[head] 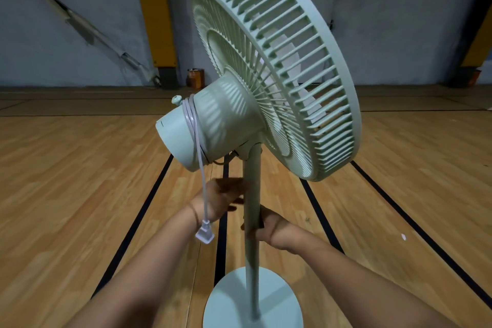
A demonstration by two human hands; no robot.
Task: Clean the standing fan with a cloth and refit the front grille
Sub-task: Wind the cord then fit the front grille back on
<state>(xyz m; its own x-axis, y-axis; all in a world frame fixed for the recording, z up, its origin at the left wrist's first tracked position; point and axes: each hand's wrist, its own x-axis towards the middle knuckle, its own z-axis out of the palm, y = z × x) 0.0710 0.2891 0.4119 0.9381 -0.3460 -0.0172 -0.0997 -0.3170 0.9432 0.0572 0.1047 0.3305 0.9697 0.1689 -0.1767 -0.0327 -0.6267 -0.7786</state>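
- The pale green plastic standing fan [266, 82] stood on a wooden sports floor [66, 181] marked with black lines, its round flat base [231, 301] near the bottom edge of the view.
- Its long axis ran vertically along the slim green pole [253, 208]; the head was turned to face away from the camera and to the right, tipped slightly upward, so the rear grille [239, 42] and the motor housing [210, 125] showed.
- A white power cord [198, 146] was wound round the motor housing, its plug [205, 233] dangling in front of the left wrist.
- The right hand [269, 229] was curled round the pole, gripping it at mid-height.
- The left hand [226, 197] lay against the pole higher up with fingers fairly straight, touching rather than clasping it.
- The fan probably handled as light but top-heavy: stiff plastic, smooth and somewhat slippery on the pole, with thin grille ribs likely to flex or snap.
- The pole looked the safest place to hold; the grille rim [314, 66] would suit turning the head.
- No cloth was in view.
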